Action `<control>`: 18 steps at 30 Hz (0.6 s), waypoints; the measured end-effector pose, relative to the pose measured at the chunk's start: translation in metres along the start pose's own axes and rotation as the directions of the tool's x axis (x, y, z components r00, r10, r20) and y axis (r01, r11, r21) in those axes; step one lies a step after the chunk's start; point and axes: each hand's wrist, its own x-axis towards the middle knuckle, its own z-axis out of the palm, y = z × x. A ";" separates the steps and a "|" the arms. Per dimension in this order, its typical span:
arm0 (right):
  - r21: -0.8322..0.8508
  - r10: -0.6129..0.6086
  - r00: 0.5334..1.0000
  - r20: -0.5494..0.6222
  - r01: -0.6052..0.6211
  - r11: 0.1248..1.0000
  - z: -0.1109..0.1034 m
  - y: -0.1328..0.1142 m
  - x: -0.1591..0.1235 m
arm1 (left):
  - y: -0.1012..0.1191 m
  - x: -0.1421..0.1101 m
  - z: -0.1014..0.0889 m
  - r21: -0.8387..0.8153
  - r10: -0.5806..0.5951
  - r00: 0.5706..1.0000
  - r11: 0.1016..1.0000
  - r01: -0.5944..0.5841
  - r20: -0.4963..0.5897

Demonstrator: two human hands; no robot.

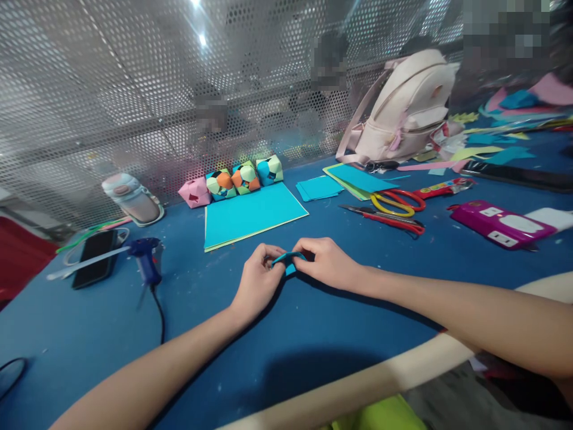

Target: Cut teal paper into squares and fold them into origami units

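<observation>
Between my two hands, just above the blue table (286,322), is a small folded piece of blue paper (290,266). My left hand (261,278) pinches its left side, and my right hand (329,261) grips the right side with curled fingers. Part of the paper is hidden behind the fingers. Beyond my hands lies a stack of blue and pale green paper sheets (255,215). Several folded paper balls, among them a pink one (195,192) and multicoloured ones (245,178), stand in a row along its far edge.
On the left are a blue glue gun (145,261), a black phone (95,260) and a bottle (132,197). Scissors (396,203), a red cutter (389,221), blue paper pieces (319,188) and a purple power strip (499,224) lie right. A backpack (405,113) leans on the perforated metal panel (147,89).
</observation>
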 end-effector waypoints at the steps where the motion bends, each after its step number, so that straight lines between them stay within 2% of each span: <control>1: -0.006 -0.003 1.000 0.000 0.003 1.000 0.000 0.000 0.000 | 0.000 0.000 0.000 0.005 -0.003 1.000 1.000 0.002 0.008; 5: -0.023 -0.013 1.000 0.020 0.014 1.000 -0.003 0.000 -0.001 | 0.002 -0.002 0.000 0.083 -0.015 0.999 0.996 0.012 0.039; 8: -0.026 -0.017 0.999 0.039 0.018 0.999 -0.004 0.001 -0.001 | 0.004 -0.004 -0.002 0.159 0.008 0.996 0.987 -0.021 0.086; 11: 0.012 0.007 0.998 0.059 -0.007 1.000 -0.005 0.001 0.000 | 0.003 -0.004 -0.002 0.163 0.038 0.992 0.985 -0.058 0.121; 14: 0.076 0.060 0.993 0.098 -0.067 0.995 -0.006 0.001 0.002 | 0.001 -0.002 -0.003 0.126 0.046 0.993 0.990 -0.060 0.111; 18: 0.174 0.147 0.976 0.159 -0.174 0.969 -0.011 -0.002 0.006 | -0.001 0.001 -0.004 0.126 -0.010 0.999 0.992 0.004 0.044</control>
